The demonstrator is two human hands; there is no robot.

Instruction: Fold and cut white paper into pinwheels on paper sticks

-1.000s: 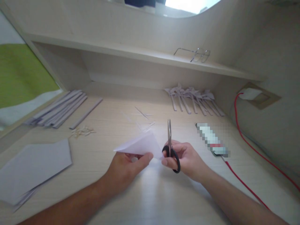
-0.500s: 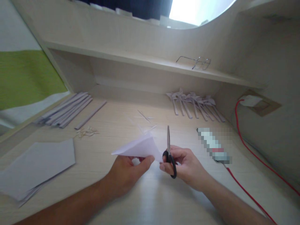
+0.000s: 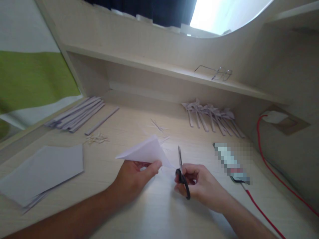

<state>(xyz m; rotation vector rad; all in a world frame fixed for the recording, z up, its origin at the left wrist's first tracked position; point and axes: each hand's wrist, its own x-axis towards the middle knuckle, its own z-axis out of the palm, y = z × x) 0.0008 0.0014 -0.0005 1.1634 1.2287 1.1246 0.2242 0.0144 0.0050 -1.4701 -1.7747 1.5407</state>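
Observation:
A folded sheet of white paper (image 3: 143,149), triangular in outline, is pinched between the thumb and fingers of my left hand (image 3: 136,177). My right hand (image 3: 199,182) holds black-handled scissors (image 3: 183,179), with fingers in the loops and the blades pointing away from me. Only a narrow gap shows between the blade tips. The scissors are just right of the paper's lower right corner, apart from it or barely touching; I cannot tell which. Thin white paper strips (image 3: 157,126) lie on the table beyond the paper.
Rolled paper sticks (image 3: 77,114) lie at the back left, near a small pile of pale bits (image 3: 98,138). Paper sheets (image 3: 50,172) are stacked at left. Paper pinwheels (image 3: 211,114) line the back right. A phone (image 3: 231,162) with a red cable lies at right; glasses (image 3: 221,73) rest on the shelf.
My right hand has moved slightly down and right with the scissors, widening the gap to the paper. The left hand still grips the folded paper. The whole view has shifted a little.

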